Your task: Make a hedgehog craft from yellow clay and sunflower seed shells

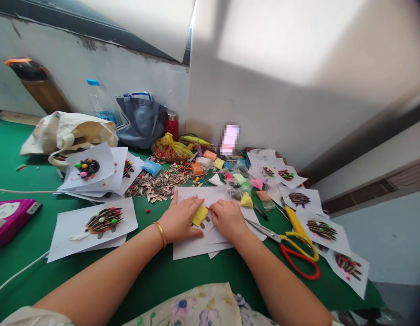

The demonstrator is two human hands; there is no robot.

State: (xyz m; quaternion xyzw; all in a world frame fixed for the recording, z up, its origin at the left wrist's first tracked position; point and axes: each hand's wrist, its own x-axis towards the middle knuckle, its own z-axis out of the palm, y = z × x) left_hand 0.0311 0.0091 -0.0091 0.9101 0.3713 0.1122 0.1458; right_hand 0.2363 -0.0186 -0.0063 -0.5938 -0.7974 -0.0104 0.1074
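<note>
White paper sheets (pixel 185 250) lie under both hands on the green table. A flattened yellow clay piece (pixel 199 216) sits on the top sheet, with small dark seed-like pieces at its lower edge. My left hand (pixel 182 218) rests spread on the paper, its fingers and thumb around the clay's left side and touching it. Just right of the clay, my right hand (pixel 230 221) has curled fingers with the tips pinched together. Whatever is between those tips is too small to make out. Behind the paper spreads a heap of striped sunflower seeds (pixel 158 183).
Scissors (pixel 276 236) lie right of the paper, beside a yellow cutter (pixel 294 222). Several clay packets, one of them blue (pixel 151 168), stand behind. Sheets with seed-covered hedgehogs (pixel 104 222) lie on both sides. Bags, including a blue one (pixel 142 120), line the wall.
</note>
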